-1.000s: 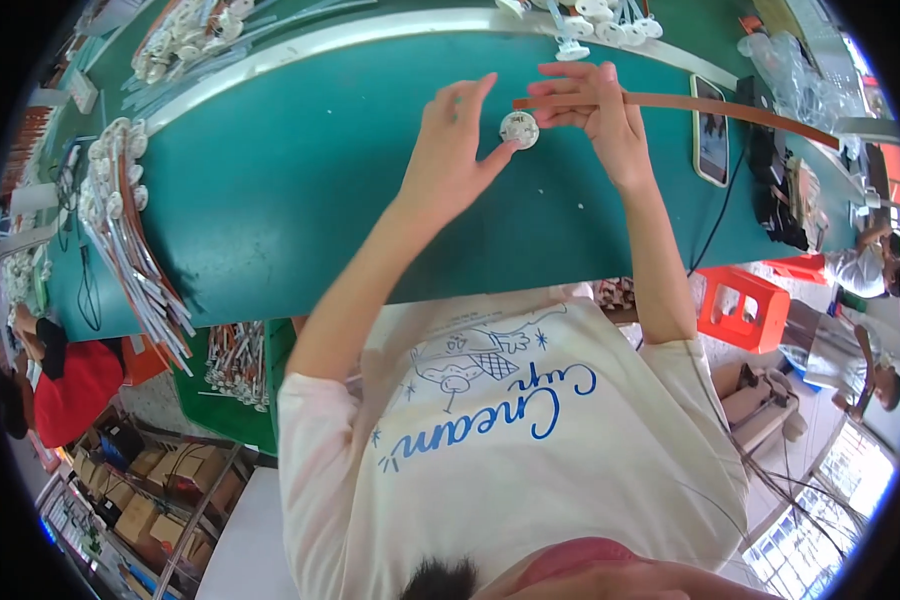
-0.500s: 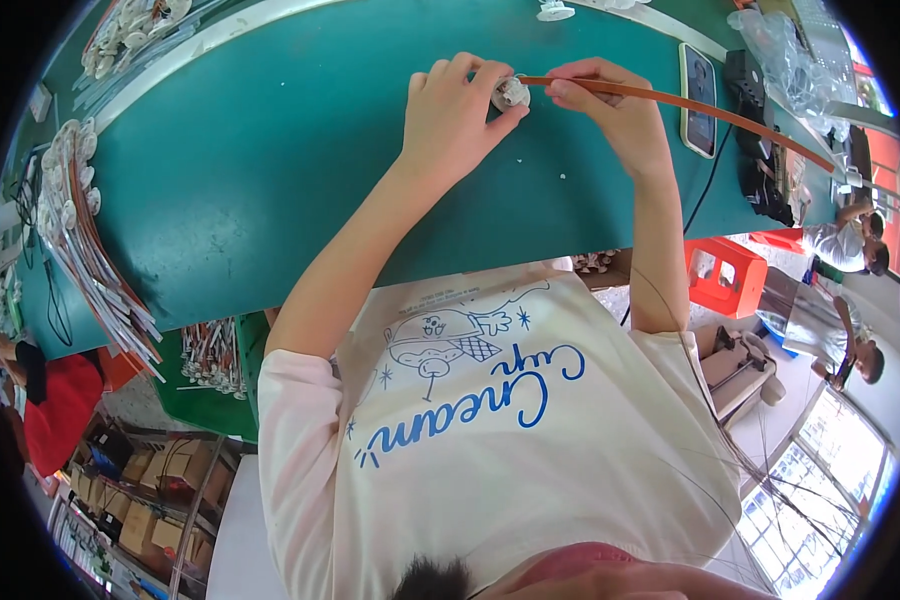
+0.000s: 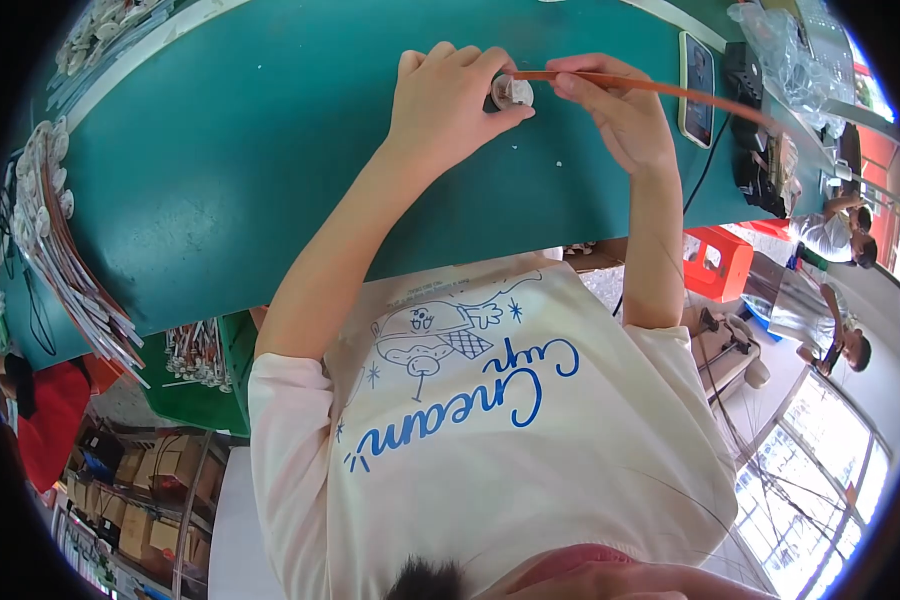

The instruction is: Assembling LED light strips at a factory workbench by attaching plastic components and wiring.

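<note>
My left hand (image 3: 452,105) is over the green table, its thumb and fingers closed around a small round whitish part (image 3: 513,94). The part looks like a shallow disc with something pale inside it, too small to make out. A thin, flat orange-brown strip (image 3: 650,85) reaches from the disc's upper edge out to the right. Thumb and fingers of my right hand (image 3: 615,108) pinch this strip a short way from the disc. Its far end is blurred.
A bundle of strips with white round ends (image 3: 55,235) lies at the table's left; more (image 3: 105,35) lie beyond a pale edge. A phone (image 3: 697,90) and a black device (image 3: 755,130) sit at right. Below are a green crate (image 3: 220,390) and a red stool (image 3: 715,265).
My view has shifted a little. The strip's free end has swung and blurs now. The disc has turned slightly between my left fingers; both hands keep their hold.
</note>
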A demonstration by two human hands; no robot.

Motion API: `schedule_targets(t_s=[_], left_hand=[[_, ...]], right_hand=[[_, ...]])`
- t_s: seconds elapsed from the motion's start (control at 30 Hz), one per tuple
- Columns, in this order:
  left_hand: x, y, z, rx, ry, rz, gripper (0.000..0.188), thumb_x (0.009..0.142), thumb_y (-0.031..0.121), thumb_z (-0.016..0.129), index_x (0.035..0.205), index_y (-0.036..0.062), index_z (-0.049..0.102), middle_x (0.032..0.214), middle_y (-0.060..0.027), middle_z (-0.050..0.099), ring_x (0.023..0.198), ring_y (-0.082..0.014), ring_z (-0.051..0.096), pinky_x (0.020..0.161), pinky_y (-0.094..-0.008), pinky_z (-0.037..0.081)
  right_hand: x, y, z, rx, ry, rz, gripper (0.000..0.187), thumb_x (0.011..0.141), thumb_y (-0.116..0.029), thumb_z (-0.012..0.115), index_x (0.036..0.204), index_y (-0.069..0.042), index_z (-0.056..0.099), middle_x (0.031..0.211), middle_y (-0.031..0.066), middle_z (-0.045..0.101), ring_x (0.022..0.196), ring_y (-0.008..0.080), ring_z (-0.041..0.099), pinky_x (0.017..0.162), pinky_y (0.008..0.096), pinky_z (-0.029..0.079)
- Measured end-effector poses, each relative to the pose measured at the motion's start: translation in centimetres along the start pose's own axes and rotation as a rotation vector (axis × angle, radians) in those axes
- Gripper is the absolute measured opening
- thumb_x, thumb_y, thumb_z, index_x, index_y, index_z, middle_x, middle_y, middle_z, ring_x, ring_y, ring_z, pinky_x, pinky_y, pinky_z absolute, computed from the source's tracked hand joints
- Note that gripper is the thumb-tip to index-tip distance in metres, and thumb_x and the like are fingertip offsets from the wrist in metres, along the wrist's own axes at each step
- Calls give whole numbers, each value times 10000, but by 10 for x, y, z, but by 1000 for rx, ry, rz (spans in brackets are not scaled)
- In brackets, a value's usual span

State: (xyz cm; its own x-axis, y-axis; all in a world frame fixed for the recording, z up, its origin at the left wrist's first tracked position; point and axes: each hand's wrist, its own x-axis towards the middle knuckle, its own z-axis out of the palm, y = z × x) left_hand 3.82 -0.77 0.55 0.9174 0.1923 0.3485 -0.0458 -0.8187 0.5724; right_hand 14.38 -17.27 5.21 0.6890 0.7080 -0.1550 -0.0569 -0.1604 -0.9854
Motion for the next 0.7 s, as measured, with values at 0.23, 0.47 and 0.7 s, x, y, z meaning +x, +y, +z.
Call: schedule_targets(t_s=[0.23,0.47,0.7], left_hand=[[1,5,10,28,69,-57,395,654,438,752,812,139,547,617,44,520,662,-143,503,646,-321,298],[1,5,12,23,116,-32,404,614,407,771,789,120,547,648,17,567,640,-168,491,626,-327,290],[0,4,13,33,140,-21,410,614,416,769,785,116,547,609,16,552,631,-162,486,615,-325,285]], right_hand=[[3,9,0,196,-24,-38,178,889,-93,560,1016,32,567,974,116,606,880,170,610,806,260,498],[-1,-4,16,-329,132,6,187,898,-95,544,1023,42,564,957,106,610,870,158,624,812,257,511],[-3,-10,20,-217,42,-60,165,863,-54,591,981,61,588,879,118,653,805,162,647,759,256,538]])
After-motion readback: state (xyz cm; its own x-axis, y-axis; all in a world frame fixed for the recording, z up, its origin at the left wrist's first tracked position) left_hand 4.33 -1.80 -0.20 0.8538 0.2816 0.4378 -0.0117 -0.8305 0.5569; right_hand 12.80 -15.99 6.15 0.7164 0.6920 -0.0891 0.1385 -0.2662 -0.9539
